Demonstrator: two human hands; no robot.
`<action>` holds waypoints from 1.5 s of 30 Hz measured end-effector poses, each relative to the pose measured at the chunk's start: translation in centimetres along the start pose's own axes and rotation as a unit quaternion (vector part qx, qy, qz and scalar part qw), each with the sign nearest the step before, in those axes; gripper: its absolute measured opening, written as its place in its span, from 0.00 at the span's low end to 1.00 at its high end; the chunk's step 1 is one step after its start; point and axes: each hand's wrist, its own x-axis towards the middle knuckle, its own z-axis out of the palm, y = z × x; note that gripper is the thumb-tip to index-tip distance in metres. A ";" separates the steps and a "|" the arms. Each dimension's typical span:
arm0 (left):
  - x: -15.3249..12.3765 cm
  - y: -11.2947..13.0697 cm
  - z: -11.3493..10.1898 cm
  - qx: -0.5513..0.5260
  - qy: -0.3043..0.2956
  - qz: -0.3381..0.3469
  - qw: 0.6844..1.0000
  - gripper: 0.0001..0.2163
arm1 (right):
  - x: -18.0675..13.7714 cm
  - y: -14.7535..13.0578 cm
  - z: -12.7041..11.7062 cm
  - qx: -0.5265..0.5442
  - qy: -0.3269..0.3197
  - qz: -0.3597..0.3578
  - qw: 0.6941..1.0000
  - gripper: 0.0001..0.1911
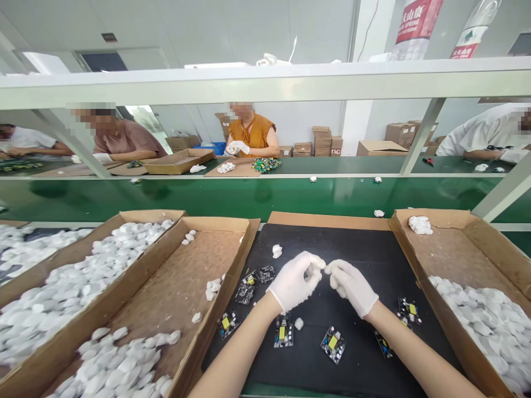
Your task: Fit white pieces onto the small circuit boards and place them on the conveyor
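Observation:
My left hand point(293, 283) and my right hand point(352, 286), both in white gloves, meet above a black mat point(357, 249). Thumb and fingers are pinched together on each, the fingertips almost touching; anything between them is too small or hidden to name. Below the hands lie small circuit boards with yellow parts, among them one board point(333, 344) at the front and another board point(283, 333) under my left wrist. Several more boards point(244, 293) are grouped left of that wrist. A white rounded piece point(298, 323) rests between boards, and a second white piece point(277, 251) sits farther back.
Cardboard trays of white pieces flank the mat: a left tray point(166, 271), a farther-left tray point(103, 226) and a right tray point(489, 243). Behind runs a green conveyor belt point(232, 196) carrying small items. A white shelf beam point(265, 85) crosses above. Several co-workers sit opposite.

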 end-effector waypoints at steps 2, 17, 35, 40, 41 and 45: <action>0.4 -0.9 -0.5 0.101 0.021 -0.062 0.993 0.09 | 0.3 -0.5 -0.7 0.034 0.034 0.013 0.999 0.10; -1.1 2.8 -1.0 0.012 -0.296 0.155 0.942 0.18 | 2.1 0.1 -2.7 0.225 0.111 0.028 0.968 0.06; 3.9 4.3 -3.5 -0.041 -0.181 0.026 0.982 0.15 | 1.6 -0.6 -2.2 0.117 0.114 -0.060 0.985 0.20; 3.4 3.0 -2.9 -0.149 -0.152 -0.056 0.976 0.16 | 1.7 -0.9 -2.3 0.137 0.139 -0.055 0.979 0.27; 2.6 2.7 -2.4 -0.163 -0.119 -0.070 0.977 0.17 | 1.6 -1.0 -2.3 0.146 0.135 -0.046 0.979 0.28; -0.6 2.2 -0.5 -0.156 0.017 -0.117 0.981 0.19 | 0.8 -0.7 -1.4 0.142 0.074 -0.016 0.987 0.24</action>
